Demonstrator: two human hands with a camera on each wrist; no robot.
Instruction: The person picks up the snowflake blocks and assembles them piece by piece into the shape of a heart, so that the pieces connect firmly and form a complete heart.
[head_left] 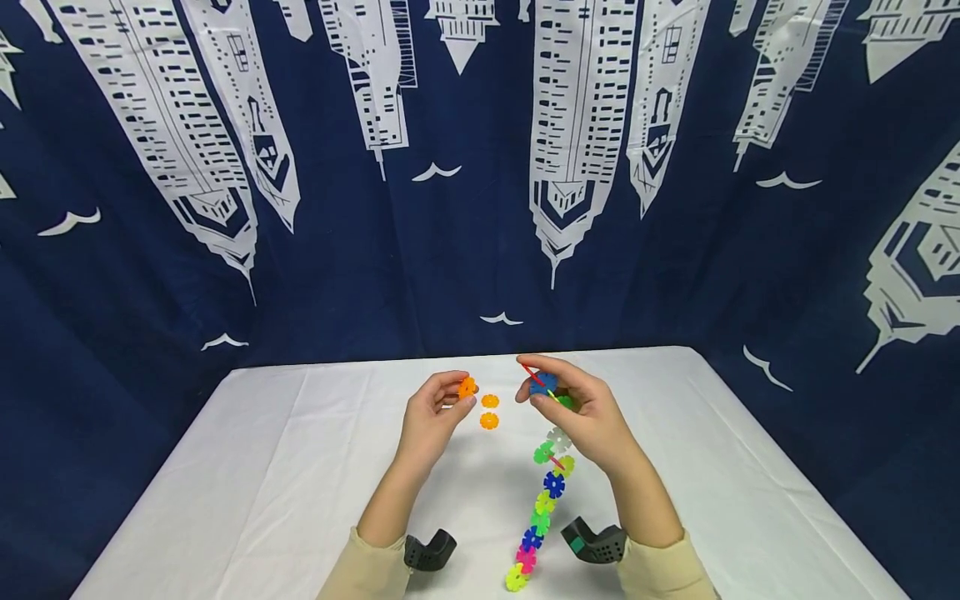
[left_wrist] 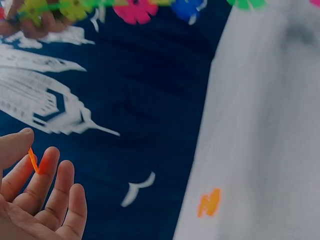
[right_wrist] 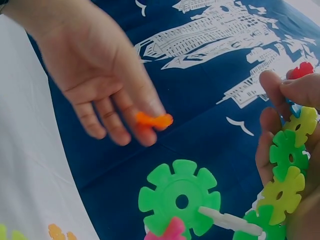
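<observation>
My left hand [head_left: 429,425] pinches an orange notched flower disc [head_left: 467,388] between thumb and fingertips; in the left wrist view that orange disc [left_wrist: 34,161] shows edge-on. To its right, my right hand [head_left: 596,421] holds the upper end of a long chain of interlocking flower discs [head_left: 553,485], gripping near a blue disc [head_left: 543,384]. A red disc [head_left: 531,372] sticks out at the chain's tip, seen edge-on in the head view. Below the hand the chain runs toward the table's front, in green, white, yellow, blue and pink. A gap separates the orange disc from the chain.
Two loose orange discs, a far one [head_left: 490,401] and a near one [head_left: 489,421], lie on the white-covered table [head_left: 300,492] between the hands. Behind the table hangs a navy curtain [head_left: 450,267] with white building prints. Each wrist wears a black device [head_left: 430,551].
</observation>
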